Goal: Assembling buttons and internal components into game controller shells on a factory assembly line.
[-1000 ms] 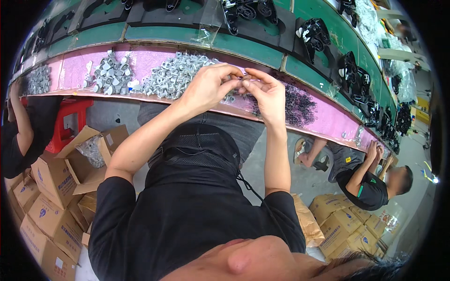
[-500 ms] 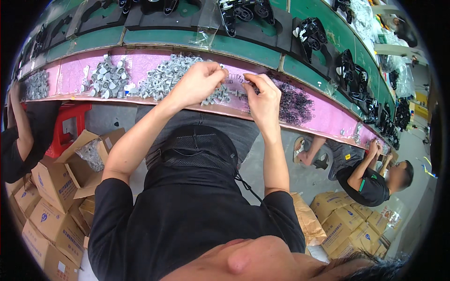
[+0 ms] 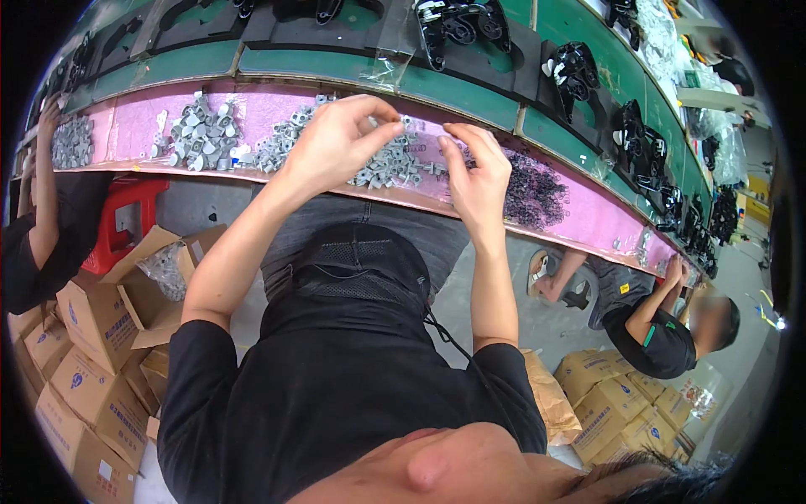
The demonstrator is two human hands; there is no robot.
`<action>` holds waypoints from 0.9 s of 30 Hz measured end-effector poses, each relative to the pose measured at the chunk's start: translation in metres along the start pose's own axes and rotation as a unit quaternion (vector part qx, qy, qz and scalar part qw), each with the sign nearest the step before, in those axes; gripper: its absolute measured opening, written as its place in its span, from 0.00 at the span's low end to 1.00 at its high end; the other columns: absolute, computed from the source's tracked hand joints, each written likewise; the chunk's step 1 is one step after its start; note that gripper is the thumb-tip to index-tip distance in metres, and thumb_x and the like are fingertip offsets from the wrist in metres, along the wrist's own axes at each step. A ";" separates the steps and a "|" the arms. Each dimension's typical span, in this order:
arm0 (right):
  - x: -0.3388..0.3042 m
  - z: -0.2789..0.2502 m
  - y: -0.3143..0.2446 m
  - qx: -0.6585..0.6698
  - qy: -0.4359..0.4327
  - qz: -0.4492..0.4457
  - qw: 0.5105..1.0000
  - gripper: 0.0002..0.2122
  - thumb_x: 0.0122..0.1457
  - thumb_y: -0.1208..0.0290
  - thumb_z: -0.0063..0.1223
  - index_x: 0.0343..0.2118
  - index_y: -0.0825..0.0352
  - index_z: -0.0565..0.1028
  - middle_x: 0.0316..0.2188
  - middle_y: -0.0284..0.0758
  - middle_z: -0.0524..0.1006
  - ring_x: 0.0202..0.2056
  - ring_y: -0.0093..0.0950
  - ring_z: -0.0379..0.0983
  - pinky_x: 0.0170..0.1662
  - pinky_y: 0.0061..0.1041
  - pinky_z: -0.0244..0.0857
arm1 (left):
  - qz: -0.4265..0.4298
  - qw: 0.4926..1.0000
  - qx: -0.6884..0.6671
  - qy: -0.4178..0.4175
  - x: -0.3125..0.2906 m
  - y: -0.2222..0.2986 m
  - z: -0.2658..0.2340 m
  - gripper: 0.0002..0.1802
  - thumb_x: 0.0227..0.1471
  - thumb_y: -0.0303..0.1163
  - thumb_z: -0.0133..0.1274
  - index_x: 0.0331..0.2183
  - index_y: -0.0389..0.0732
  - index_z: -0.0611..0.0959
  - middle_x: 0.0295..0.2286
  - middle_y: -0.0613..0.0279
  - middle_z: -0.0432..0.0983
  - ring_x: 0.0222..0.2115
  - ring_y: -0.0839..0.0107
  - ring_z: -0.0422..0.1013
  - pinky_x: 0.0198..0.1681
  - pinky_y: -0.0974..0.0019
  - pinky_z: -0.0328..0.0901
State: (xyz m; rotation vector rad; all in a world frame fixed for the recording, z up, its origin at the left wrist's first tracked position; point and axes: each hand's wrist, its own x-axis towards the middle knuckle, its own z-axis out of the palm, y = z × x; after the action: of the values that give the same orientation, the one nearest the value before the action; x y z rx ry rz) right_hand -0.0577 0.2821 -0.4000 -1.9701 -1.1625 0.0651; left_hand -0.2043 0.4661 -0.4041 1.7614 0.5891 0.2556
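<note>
A: From the head camera, what are the worker's two hands doing?

B: The left hand (image 3: 329, 143) hangs over a heap of small gray parts (image 3: 388, 170), its thumb and forefinger curved toward each other with a narrow gap at the tips. Nothing shows between them; the curled outer fingers are partly hidden, so what lies behind them cannot be told.

A: And the right?

B: The right hand (image 3: 484, 181) is raised just beside a scatter of small black rings (image 3: 537, 191), thumb and forefinger parted, no part visible in the gap. The two hands face each other, apart.

A: Where do the parts lie?

B: On a long pink strip (image 3: 588, 220) running across the front of the bench: gray parts below and around the left hand, black rings to the right of the right hand, and a separate pile of larger gray caps (image 3: 201, 136) farther left.

A: Beyond the strip?

B: A green work surface (image 3: 457, 94) carries black foam trays (image 3: 353, 38) with glossy black shells (image 3: 462, 32).

A: Who else is in the frame?

B: A co-worker in a black top (image 3: 659, 338) sits at right by the same bench; at far left, beside a red stool (image 3: 134, 206), another person's forearm (image 3: 44, 197) shows. Cardboard cartons (image 3: 94, 323) are stacked below.
</note>
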 end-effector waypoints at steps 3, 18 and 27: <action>-0.004 -0.003 -0.010 0.143 -0.065 0.132 0.979 0.11 0.61 0.80 0.64 0.46 0.74 0.83 0.39 0.39 0.85 0.37 0.25 0.81 0.42 0.24 0.74 | 0.132 0.988 0.065 -0.055 0.003 0.005 0.008 0.13 0.58 0.32 0.64 0.42 0.35 0.88 0.36 0.55 0.84 0.32 0.64 0.79 0.35 0.63 0.72; -0.024 -0.021 0.014 0.416 -0.016 0.294 0.860 0.15 0.68 0.82 0.54 0.56 0.77 0.74 0.38 0.42 0.82 0.37 0.34 0.84 0.45 0.31 0.81 | 0.200 0.871 0.436 -0.104 0.050 -0.028 0.054 0.07 0.50 0.28 0.56 0.32 0.40 0.86 0.33 0.51 0.84 0.37 0.52 0.82 0.36 0.50 0.76; -0.026 -0.017 0.016 0.492 0.049 0.312 0.811 0.13 0.68 0.79 0.55 0.53 0.77 0.76 0.40 0.45 0.83 0.39 0.37 0.85 0.48 0.36 0.81 | 0.227 0.882 0.411 -0.051 0.039 -0.039 0.051 0.10 0.52 0.27 0.55 0.37 0.40 0.86 0.35 0.55 0.81 0.39 0.56 0.80 0.37 0.52 0.75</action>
State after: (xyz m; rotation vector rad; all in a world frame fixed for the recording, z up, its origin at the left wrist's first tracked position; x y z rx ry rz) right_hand -0.0539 0.2480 -0.4083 -1.2696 -0.2138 0.7460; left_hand -0.1571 0.4503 -0.4600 2.7236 0.1843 0.2473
